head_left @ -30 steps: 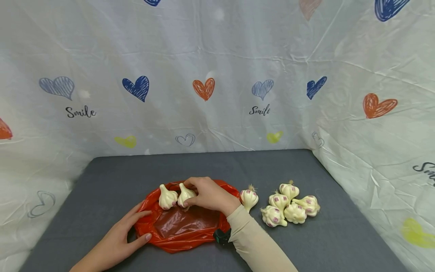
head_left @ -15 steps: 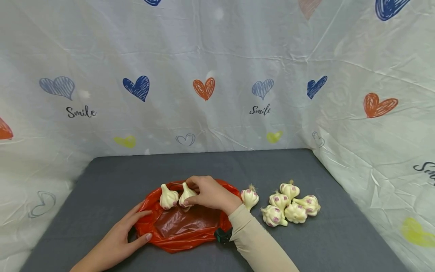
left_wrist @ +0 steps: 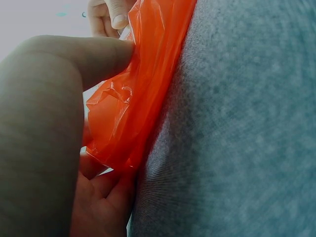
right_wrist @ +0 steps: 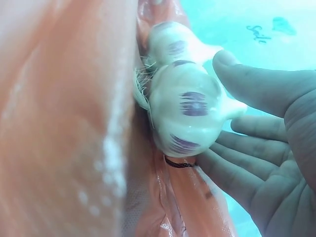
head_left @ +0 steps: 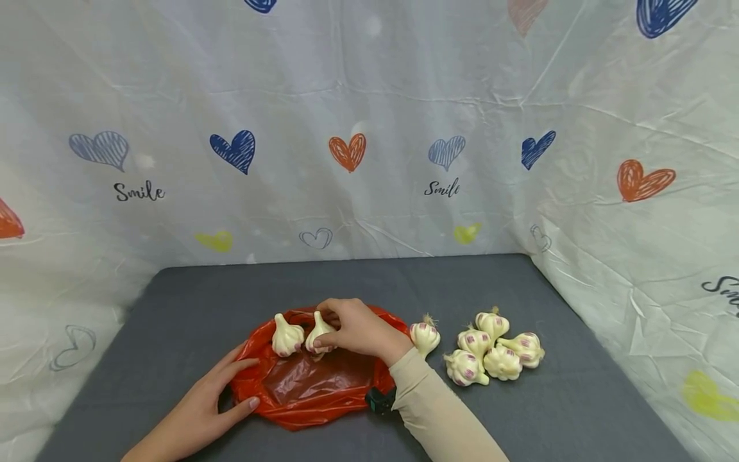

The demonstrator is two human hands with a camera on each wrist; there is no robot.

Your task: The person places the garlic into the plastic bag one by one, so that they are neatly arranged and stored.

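Wide-mouthed on the dark cloth sits a red plastic bag (head_left: pixel 288 410). My left hand (head_left: pixel 204 401) holds its left end, thumb on the near side and index finger at the rim. At the bag's far part, my right hand (head_left: pixel 364 330) has thumb and fingers around a garlic bulb (head_left: pixel 317 335) standing stem up. In the right wrist view this bulb (right_wrist: pixel 190 111) shows purple marks and roots; how firmly it is gripped is unclear. A second garlic bulb (head_left: pixel 287 337) stands just left of it, inside the rim.
One garlic bulb (head_left: pixel 424 335) lies beside the bag's right edge. Farther right is a cluster of several garlic bulbs (head_left: pixel 502 361). A dark cloth (head_left: pixel 404 282) covers the table, and a white sheet with printed hearts (head_left: pixel 392 212) hangs behind it and at the sides.
The bulb at my right hand has shifted slightly right and become a bit more upright. My left hand and the bag stay almost still.
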